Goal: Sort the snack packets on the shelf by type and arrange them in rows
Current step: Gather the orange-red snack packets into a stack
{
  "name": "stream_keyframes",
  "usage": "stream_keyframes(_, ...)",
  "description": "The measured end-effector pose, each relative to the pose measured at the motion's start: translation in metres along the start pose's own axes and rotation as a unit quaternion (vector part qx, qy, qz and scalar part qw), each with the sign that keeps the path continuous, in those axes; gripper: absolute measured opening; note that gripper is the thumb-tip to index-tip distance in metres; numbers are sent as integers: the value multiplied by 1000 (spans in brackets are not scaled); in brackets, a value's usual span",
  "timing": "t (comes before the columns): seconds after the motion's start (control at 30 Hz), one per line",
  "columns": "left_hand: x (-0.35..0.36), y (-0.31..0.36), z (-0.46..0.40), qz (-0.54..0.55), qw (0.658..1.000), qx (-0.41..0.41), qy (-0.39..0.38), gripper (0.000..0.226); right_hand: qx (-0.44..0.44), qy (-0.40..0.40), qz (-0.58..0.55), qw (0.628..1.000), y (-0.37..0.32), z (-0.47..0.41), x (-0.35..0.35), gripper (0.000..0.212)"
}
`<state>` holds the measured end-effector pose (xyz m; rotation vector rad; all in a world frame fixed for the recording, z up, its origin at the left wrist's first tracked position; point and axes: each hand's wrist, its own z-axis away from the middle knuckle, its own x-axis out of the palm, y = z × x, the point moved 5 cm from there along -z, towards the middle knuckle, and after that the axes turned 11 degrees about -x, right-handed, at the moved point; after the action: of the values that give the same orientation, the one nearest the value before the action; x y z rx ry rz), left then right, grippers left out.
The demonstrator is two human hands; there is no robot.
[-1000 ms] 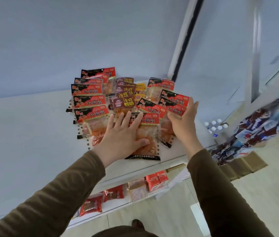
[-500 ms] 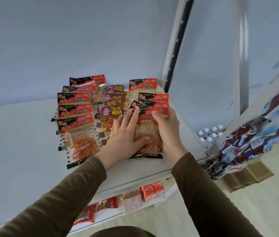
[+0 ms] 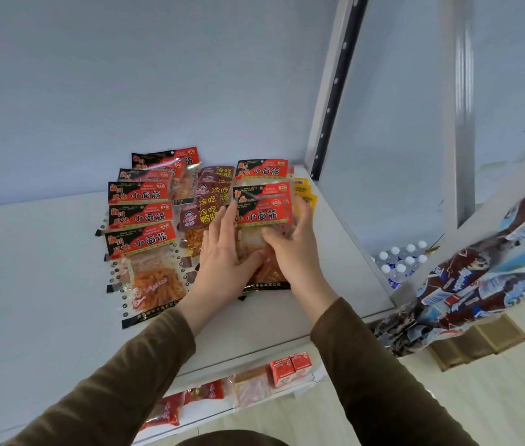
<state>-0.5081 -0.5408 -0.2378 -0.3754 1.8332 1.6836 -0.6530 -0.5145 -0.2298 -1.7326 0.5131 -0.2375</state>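
On the white shelf (image 3: 45,284) lie three rows of snack packets. Red-and-black packets (image 3: 140,217) overlap in the left row. Maroon packets (image 3: 211,201) fill the middle row. On the right is a stack of red-and-black packets (image 3: 262,207), with yellow packets (image 3: 304,191) partly hidden behind it. My left hand (image 3: 222,255) lies flat on the left side of this right stack, fingers straight. My right hand (image 3: 293,249) presses against the stack's right edge, its thumb across the clear part of the top packet.
A white upright with a black slotted strip (image 3: 332,101) stands just right of the packets. The lower shelf (image 3: 306,386) holds red packets (image 3: 164,413) and small red cartons (image 3: 290,368). Water bottles (image 3: 399,262) and a hanging patterned bag (image 3: 480,275) are at the right.
My right hand brought the fanned red packets in from the right and laid them onto the right stack. Both hands have closed in on that stack's sides, and the view shifted.
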Motion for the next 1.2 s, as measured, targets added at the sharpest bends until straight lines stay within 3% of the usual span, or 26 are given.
stream_keyframes(0.07, -3, -1, -1, 38, 999, -18, 11, 95, 84, 17, -131, 988, 7, -2, -3, 82)
stream_keyframes(0.13, -5, 1, -1, 74, 997, -18, 19, 94, 131, 9, -169, 977, 10, -5, -5, 71)
stream_keyframes(0.23, -4, 9, 3, 90, 995, 19, 26, 96, 102, -52, -147, 983, 6, -7, -1, 37)
stream_keyframes(0.3, -3, 13, 6, 88, 994, 48, 30, 101, 86, -72, -135, 984, 4, -7, 2, 29)
stream_keyframes(0.43, -7, 11, 6, 159, 986, 46, -3, 107, 90, -31, -130, 987, 5, -18, -3, 18)
stream_keyframes(0.53, -18, 0, 5, 228, 973, 1, -20, 95, 83, -3, -111, 990, 1, -29, -15, 15)
stream_keyframes(0.67, -29, -9, 6, 227, 973, -29, -17, 78, 62, 59, -141, 986, -10, -44, -34, 7)
stream_keyframes(0.8, -50, -4, -2, 289, 954, -73, -39, 82, 38, 64, -180, 981, -27, -56, -41, 8)
stream_keyframes(0.9, -86, 14, -26, 345, 932, -91, -62, 82, 40, 1, -182, 983, -37, -58, -29, 14)
stream_keyframes(0.97, -95, 34, -40, 309, 938, -113, -108, 82, 40, -46, -161, 985, -40, -55, -13, 21)
stream_keyframes(1.07, -85, 47, -36, 235, 947, -126, -176, 122, 17, -50, -138, 989, -44, -47, 12, 27)
stream_keyframes(1.1, -79, 45, -31, 232, 946, -109, -199, 115, 3, -47, -132, 990, -46, -44, 21, 29)
stream_keyframes(1.17, -73, 36, -22, 234, 944, -67, -225, 80, -6, -55, -132, 990, -48, -39, 36, 34)
stream_keyframes(1.2, -71, 30, -24, 242, 944, -62, -215, 78, 6, -59, -142, 988, -46, -37, 42, 36)
